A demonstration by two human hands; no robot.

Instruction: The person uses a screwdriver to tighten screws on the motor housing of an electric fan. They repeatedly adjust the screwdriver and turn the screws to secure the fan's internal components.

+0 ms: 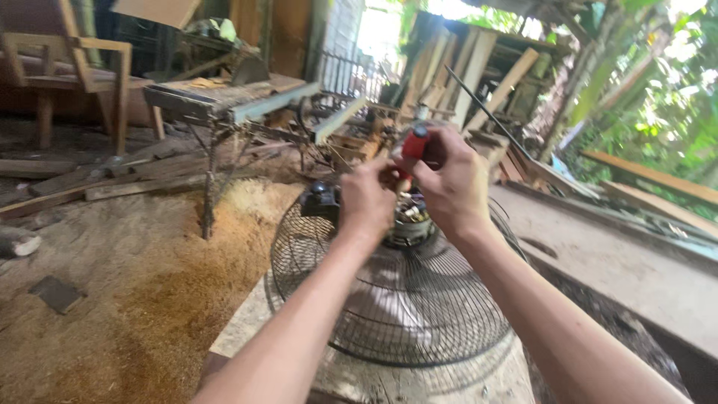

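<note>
Hands [419,191] gripping red screwdriver [415,142], round wire grille [404,307]

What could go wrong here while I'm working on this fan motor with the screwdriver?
1. Both hands meet high on the red screwdriver, right hand at the handle, left hand lower. A slip could jab the left fingers or the exposed motor.
2. The fan grille lies on a slab near its edge and might rock or slide under pressure.
3. Sawdust covers the ground, so a dropped screw would probably be hard to find.
</note>
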